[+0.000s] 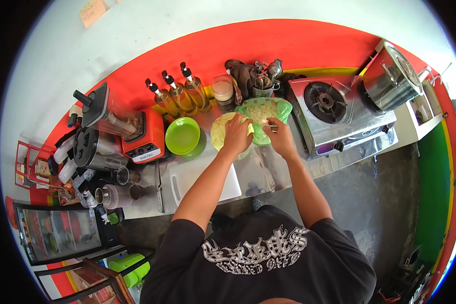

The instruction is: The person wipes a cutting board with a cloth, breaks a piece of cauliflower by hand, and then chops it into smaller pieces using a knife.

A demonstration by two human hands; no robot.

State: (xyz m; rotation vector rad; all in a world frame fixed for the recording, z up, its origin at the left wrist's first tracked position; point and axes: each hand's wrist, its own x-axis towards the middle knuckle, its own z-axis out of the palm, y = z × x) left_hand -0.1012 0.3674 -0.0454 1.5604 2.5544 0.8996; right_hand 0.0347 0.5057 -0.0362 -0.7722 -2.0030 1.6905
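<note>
My left hand (237,134) rests at the right side of a round pale-yellow item (219,133), its fingers bent over the edge. Just right of it, my right hand (277,134) has its fingertips pinched together over the front of a green plastic bag (283,109). Small pale pieces (261,112) lie in the open bag. Whatever is between the right fingertips is too small to name. Both hands are above the metal counter, close together but apart.
A gas stove (344,121) with a large metal pot (397,81) stands to the right. Green bowls (183,136), a white cutting board (187,177), pump bottles (183,99) and a red blender (146,137) are on the left. A jar (222,91) stands behind.
</note>
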